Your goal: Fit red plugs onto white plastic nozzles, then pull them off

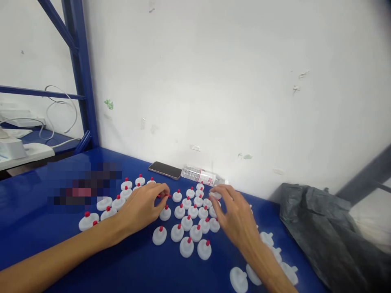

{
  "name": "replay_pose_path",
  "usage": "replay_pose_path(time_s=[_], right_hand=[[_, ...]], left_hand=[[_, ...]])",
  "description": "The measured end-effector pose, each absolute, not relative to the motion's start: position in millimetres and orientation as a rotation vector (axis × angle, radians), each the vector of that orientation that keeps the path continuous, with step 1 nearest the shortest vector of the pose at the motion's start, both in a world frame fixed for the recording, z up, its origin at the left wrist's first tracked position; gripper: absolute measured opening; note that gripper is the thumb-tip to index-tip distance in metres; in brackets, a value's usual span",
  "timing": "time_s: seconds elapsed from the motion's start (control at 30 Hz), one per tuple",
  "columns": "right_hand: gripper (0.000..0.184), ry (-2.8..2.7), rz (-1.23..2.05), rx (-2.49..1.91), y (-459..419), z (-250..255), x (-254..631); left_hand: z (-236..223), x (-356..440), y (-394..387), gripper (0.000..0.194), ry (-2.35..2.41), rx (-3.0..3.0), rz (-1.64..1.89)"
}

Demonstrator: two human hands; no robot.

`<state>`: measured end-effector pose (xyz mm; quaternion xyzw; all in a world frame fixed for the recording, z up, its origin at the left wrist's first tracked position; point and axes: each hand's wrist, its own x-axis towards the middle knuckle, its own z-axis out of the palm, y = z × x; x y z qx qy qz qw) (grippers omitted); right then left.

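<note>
My left hand is closed in a pinch, with a small red cap showing at its fingertips. My right hand has its thumb and fingers bent around a white round piece, partly hidden by the fingers. Between the hands stand several white discs with red-capped stems on the blue table. More red-capped discs lie left of and behind my left hand. Beside my right forearm are white discs with bare stems, some of them covered by the arm.
A phone and a clear plastic bottle lie along the white wall. Dark plastic sheeting drapes over the right side. A blue metal frame rises at the left, with cables beyond it. One patch is pixelated.
</note>
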<state>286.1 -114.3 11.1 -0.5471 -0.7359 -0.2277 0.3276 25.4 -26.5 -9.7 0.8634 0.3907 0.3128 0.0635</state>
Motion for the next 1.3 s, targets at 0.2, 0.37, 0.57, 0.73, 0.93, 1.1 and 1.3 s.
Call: replay_pose_path(time_s=[0.2,0.37,0.57,0.73,0.93,1.1,1.3], right_hand=[[0.025,-2.201,-0.601,-1.221,-123,9,259],[0.025,-2.212,-0.532,-1.189,-125,7,256],[0.028,-2.271,-0.503,-1.179,-128,5,252],[0.026,-2.263,-0.498,-1.105,-129,7,250],[0.019,-2.187,-0.423,-1.069,-131,10,247],[0.016,-2.143,-0.323,-1.09,-133,12,246],[0.021,-2.149,-0.319,-1.051,-134,11,244]], left_hand=[[0,28,-34,0.01,1.117,2.412,1.004],[3,30,-42,0.026,1.012,2.265,0.963],[2,31,-46,0.028,0.916,2.206,0.86],[2,34,-51,0.024,0.871,2.165,0.831],[3,34,-52,0.02,0.829,2.152,0.846],[2,33,-50,0.02,0.77,2.2,0.935],[-15,32,-43,0.022,0.558,2.505,1.137]])
